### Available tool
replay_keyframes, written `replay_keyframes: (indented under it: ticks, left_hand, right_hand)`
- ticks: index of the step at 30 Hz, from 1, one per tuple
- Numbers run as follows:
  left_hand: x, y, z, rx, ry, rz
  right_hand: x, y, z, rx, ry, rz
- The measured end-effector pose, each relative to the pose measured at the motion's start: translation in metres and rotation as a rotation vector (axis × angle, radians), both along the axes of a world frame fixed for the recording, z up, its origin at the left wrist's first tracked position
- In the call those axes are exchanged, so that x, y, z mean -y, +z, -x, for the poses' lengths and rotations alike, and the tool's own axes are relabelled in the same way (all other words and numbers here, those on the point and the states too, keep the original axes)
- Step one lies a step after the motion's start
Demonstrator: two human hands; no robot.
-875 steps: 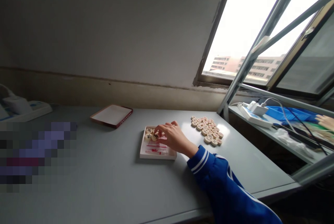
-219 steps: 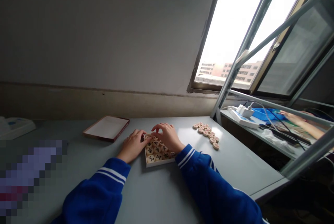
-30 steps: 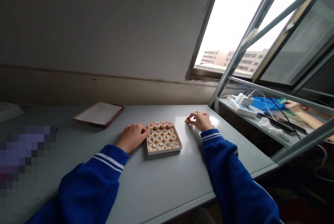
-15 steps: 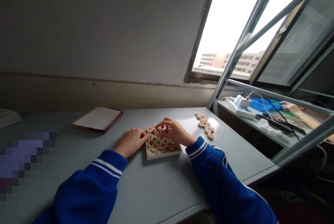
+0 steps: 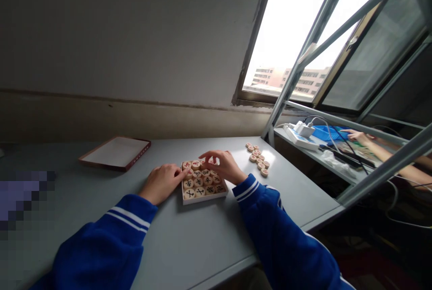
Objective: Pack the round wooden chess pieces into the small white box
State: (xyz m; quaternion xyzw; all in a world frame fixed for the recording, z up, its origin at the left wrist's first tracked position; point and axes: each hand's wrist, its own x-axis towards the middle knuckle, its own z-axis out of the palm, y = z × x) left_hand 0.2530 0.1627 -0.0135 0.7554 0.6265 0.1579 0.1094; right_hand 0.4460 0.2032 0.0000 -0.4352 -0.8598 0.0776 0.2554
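Note:
A shallow white-sided box (image 5: 205,198) holds rows of round wooden Chinese chess pieces (image 5: 198,182). The nearer rows carry black characters and the far row red ones. Against the box's left wall lies my left hand (image 5: 162,181), fingers stretched out, with its fingertips at the edge beside a piece. Over the far right part of the box, my right hand (image 5: 222,164) is curved, thumb and index finger apart. Red-marked pieces show beneath and between its fingers, and the hand hides some of that corner. Right of the box, several loose red-marked Chinese chess pieces (image 5: 259,160) lie on the grey table.
A dark red box lid (image 5: 116,152), white inside, lies at the back left. Metal frame bars (image 5: 290,74) rise at the table's right edge. Beyond them, another person's hand (image 5: 357,136) is near a blue tray (image 5: 329,133), with a charger and cables (image 5: 303,129) nearby.
The view has shifted slightly right. My right hand's fingers have spread and lifted a little, and more red-marked pieces show in the far row. My left hand stays by the box.

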Motion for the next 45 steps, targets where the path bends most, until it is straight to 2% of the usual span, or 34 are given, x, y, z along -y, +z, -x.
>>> replay_keyframes:
  ticks: [3, 4, 5, 7, 9, 12, 18, 25, 27, 32, 34, 36, 40, 45]
  left_hand:
    - [0.000, -0.001, 0.000, 0.007, 0.014, -0.003]
    - [-0.001, -0.002, 0.000, 0.008, 0.016, -0.004]
    - [-0.001, -0.003, 0.000, 0.006, 0.015, -0.003]
    - [-0.002, -0.003, 0.000, 0.003, 0.014, -0.002]
    - [-0.002, -0.004, 0.000, 0.005, 0.014, -0.003]
    - [-0.003, -0.003, 0.001, 0.016, 0.015, 0.010]
    - [-0.004, -0.003, 0.002, 0.036, 0.014, 0.039]
    - [-0.003, -0.004, 0.003, 0.059, 0.020, 0.044]
    - [-0.004, -0.005, 0.003, 0.056, 0.018, 0.038]
    - [-0.006, -0.008, 0.003, 0.019, 0.013, 0.020]
    - [-0.007, -0.009, 0.003, 0.020, 0.012, 0.017]
    - [-0.007, -0.010, 0.003, 0.028, 0.009, 0.009]
    - [-0.008, -0.011, 0.004, 0.046, 0.007, 0.002]
    - [-0.009, -0.013, 0.005, 0.044, -0.005, -0.001]
  right_hand:
    - [-0.020, -0.004, -0.036, 0.096, -0.357, -0.213]
    - [-0.027, -0.007, -0.050, 0.146, -0.476, -0.240]
    - [-0.034, -0.010, -0.064, 0.195, -0.578, -0.227]
    - [-0.045, -0.018, -0.089, 0.261, -0.729, -0.102]
    - [-0.051, -0.024, -0.109, 0.284, -0.771, 0.054]
    - [-0.052, -0.026, -0.123, 0.278, -0.743, 0.145]
    - [-0.047, -0.023, -0.116, 0.279, -0.705, 0.116]
    - [-0.043, -0.021, -0.103, 0.197, -0.595, 0.036]
    - [-0.041, -0.020, -0.098, 0.120, -0.492, 0.032]
    - [-0.031, -0.014, -0.073, -0.255, -0.062, 0.176]
    - [-0.025, -0.011, -0.058, -0.284, 0.077, 0.188]
    - [-0.018, -0.009, -0.042, -0.227, 0.176, 0.138]
    - [-0.006, -0.007, -0.018, -0.100, 0.200, 0.041]
    - [0.001, -0.007, -0.008, -0.039, 0.169, 0.048]
